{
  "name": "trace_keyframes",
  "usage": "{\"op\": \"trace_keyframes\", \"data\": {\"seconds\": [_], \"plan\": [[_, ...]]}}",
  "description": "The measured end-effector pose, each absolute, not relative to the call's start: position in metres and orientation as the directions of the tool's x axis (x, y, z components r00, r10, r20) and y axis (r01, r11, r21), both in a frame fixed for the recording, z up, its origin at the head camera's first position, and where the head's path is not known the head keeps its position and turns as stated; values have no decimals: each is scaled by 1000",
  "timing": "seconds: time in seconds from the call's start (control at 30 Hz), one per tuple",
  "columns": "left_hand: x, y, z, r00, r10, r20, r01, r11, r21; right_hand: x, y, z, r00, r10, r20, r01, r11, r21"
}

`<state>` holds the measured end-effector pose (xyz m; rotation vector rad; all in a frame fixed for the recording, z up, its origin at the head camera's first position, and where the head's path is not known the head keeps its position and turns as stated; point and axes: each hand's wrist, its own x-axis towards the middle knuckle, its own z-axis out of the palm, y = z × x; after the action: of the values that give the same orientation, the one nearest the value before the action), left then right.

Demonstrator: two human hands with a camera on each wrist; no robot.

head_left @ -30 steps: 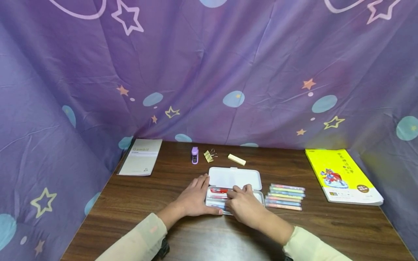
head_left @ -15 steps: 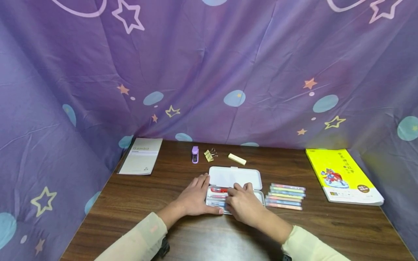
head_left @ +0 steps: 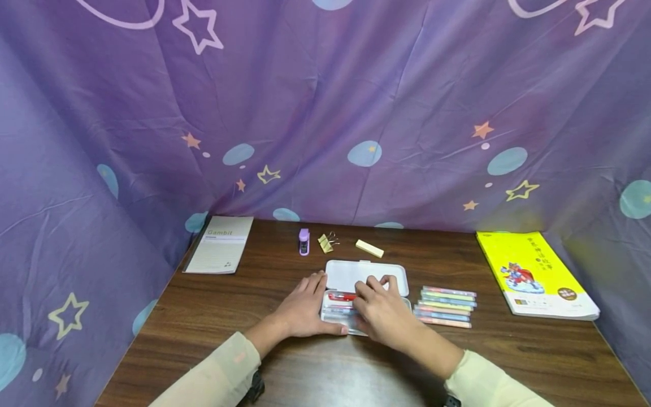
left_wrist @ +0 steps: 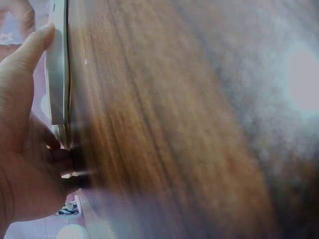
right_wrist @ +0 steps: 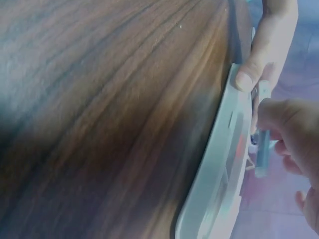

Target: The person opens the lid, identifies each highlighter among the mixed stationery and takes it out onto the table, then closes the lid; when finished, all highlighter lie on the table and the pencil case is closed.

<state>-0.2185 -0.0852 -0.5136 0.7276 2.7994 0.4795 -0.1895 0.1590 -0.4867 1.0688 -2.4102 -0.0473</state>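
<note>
A white pencil case [head_left: 363, 276] lies open on the table, its lid folded back. My left hand [head_left: 304, 308] holds the case's left end, thumb on the near wall [left_wrist: 58, 74] and fingers on the far side. Between thumb and fingers, my right hand [head_left: 389, 316] pinches a pale blue marker [right_wrist: 262, 152], which appears raised above the case in the right wrist view. A red pen [head_left: 341, 297] lies in the case's tray; my right hand hides part of the contents.
Several pastel markers [head_left: 445, 307] lie in a row right of the case. Behind it are a purple stapler [head_left: 304, 243], a gold binder clip [head_left: 325, 243] and a cream block [head_left: 369, 249]. A notebook [head_left: 218, 249] lies left, a yellow book [head_left: 534, 274] right.
My right hand has risen slightly from the tray, with the pale blue marker now in its fingers. The left hand stays on the case.
</note>
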Motion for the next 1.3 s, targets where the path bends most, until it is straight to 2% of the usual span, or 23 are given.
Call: {"op": "trace_keyframes", "data": {"seconds": [0.33, 0.67, 0.83, 1.1, 1.3], "plan": [[-217, -85, -513, -859, 499, -117, 424, 819, 386, -194, 183, -482, -472, -708, 525, -701, 663, 263], [-219, -85, -513, -853, 506, -128, 430, 820, 377, -193, 224, -482, -448, -711, 543, -727, 643, 241], [-219, -85, -514, -852, 507, -131, 431, 822, 372, -188, 248, -486, -459, -702, 545, -728, 648, 222], [-219, -85, -515, -853, 506, -128, 431, 821, 374, -178, 290, -490, -547, -680, 488, -694, 695, 189], [-219, -85, -513, -852, 508, -129, 433, 821, 373, -170, 313, -494, -566, -655, 501, -662, 723, 197]]}}
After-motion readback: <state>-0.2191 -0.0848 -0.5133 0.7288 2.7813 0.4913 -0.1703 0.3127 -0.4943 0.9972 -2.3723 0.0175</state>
